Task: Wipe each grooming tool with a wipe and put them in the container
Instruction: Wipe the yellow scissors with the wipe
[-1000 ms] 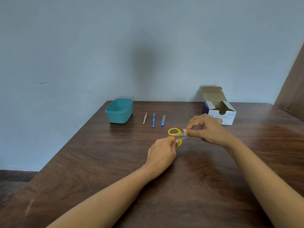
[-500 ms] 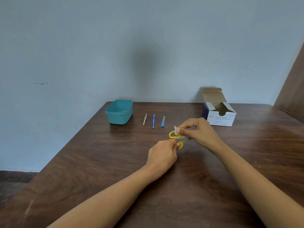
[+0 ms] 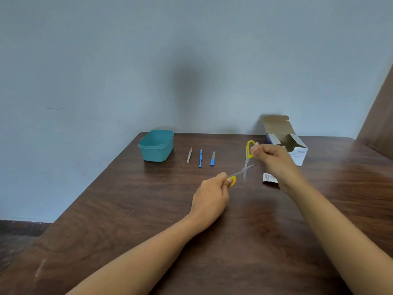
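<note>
Small yellow-handled scissors point(image 3: 244, 167) are spread wide open above the table. My left hand point(image 3: 211, 194) grips the lower yellow handle loop. My right hand point(image 3: 271, 159) pinches the upper yellow loop, with a bit of white wipe showing at its fingertips. A teal container point(image 3: 156, 145) stands at the back left. Beside it lie a row of metal tweezers point(image 3: 189, 155), a thin blue tool point(image 3: 200, 158) and a blue-handled nail file point(image 3: 212, 159).
An open white and purple wipe box point(image 3: 286, 143) stands at the back right, behind my right hand. A torn wipe sachet point(image 3: 269, 178) lies on the wooden table point(image 3: 148, 209) under my right wrist. A blue wall rises just behind the table.
The scissors were held nearly closed with the wipe on them. Now my right hand has lifted one handle up and away, spreading the blades wide open. The sachet has come into sight.
</note>
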